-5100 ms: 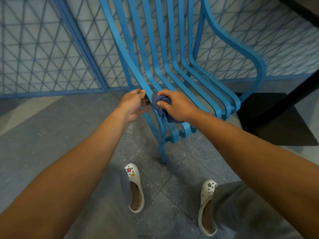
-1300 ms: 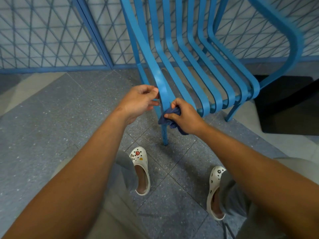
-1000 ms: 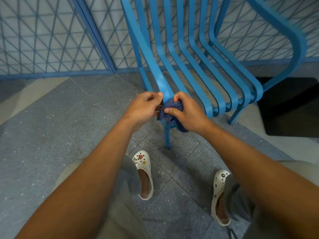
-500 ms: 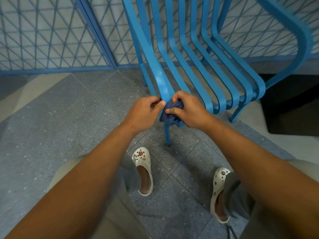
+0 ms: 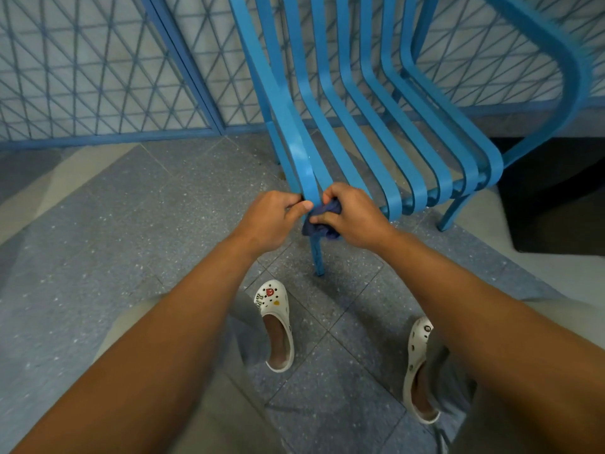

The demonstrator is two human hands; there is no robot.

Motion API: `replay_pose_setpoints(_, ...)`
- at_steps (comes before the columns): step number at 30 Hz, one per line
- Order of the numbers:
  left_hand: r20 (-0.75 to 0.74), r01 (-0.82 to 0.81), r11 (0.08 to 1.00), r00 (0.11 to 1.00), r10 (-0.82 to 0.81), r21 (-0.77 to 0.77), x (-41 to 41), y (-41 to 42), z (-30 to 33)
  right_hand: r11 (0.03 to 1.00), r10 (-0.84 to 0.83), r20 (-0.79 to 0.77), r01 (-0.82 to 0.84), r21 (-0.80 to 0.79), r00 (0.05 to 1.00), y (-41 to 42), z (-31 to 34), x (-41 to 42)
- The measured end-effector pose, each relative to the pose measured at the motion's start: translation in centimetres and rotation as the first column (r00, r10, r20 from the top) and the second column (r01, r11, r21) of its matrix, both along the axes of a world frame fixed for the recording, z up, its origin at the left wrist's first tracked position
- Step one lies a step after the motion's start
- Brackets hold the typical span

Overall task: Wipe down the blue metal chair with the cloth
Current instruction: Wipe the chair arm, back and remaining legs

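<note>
Head view, single wide-angle camera, worn by the person.
Looks forward and steeply down from standing height; both forearms run up from the lower corners to the frame's middle, near the lens. Covers the grey speckled tiled floor (image 5: 98,257), the blue slatted metal chair (image 5: 386,132) ahead, and the blue lattice fence (image 5: 82,77) along the top edge. Straight lines bow toward the edges.

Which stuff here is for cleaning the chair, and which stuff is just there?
For the job: blue chair, dark cloth, right hand holding it, left hand gripping the slat.
Just there: white clogs, mesh fence, tiled floor.
</note>
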State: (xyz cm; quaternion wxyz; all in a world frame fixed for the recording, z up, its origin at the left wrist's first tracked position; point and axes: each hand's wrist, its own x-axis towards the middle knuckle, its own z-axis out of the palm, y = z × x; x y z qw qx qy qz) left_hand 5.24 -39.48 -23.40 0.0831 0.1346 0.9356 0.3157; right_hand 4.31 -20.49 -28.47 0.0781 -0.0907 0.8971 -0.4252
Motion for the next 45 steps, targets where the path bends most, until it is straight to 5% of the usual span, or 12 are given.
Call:
replay_pose_setpoints(4, 0.026, 0.032, 0.999, 0.999, -0.032, 0.029, -0.5, -0.3, -0.2, 0.999, 0.003, -0.031, -0.005, -0.043, 1.0, 0.0, 0.3, 0.0)
replay_pose_setpoints(12, 0.095, 0.05, 0.998, 0.994, -0.053, 0.033, -1.0, -0.3, 0.6, 0.988, -0.002, 0.096, -0.013, 0.151, 0.995, -0.7, -2.6, -0.2)
replay_pose_setpoints(18, 0.098, -0.016, 0.999, 0.995, 0.012, 0.039, -0.6, 0.0, -0.6, 0.964, -0.013, 0.033, 0.004, 0.266, 0.999, -0.9, -3.3, -0.1)
replay_pose_setpoints(21, 0.138, -0.042, 0.985, 0.99, 0.019, 0.168, 0.8, 0.2, -0.9, 0.987, -0.003, 0.092, -0.011, 0.159, 0.996, -0.2, -3.5, 0.3)
replay_pose_setpoints(24, 0.173, -0.055, 0.972, 0.985, 0.016, 0.227, 1.9, 0.0, -1.6, 0.986, -0.159, 0.124, 0.163, -0.027, 0.98, 0.8, -4.2, 2.4)
replay_pose_setpoints(31, 0.137, -0.048, 0.974, 0.99, 0.017, 0.223, 1.0, -0.1, -3.1, 0.771, -0.473, 0.278, 0.546, -0.327, 0.836, -0.7, -7.3, 9.6)
replay_pose_setpoints(41, 0.091, 0.103, 0.989, 0.989, -0.113, 0.108, -1.5, -1.7, -7.1, 0.659, -0.664, 0.1, 0.643, -0.389, 0.741, -7.9, -8.2, 5.1)
replay_pose_setpoints(45, 0.092, 0.179, 0.984, 0.98, -0.179, 0.015, -2.3, -1.9, -7.3, 0.566, -0.71, 0.207, 0.72, -0.401, 0.673, -8.6, -9.3, 5.3)
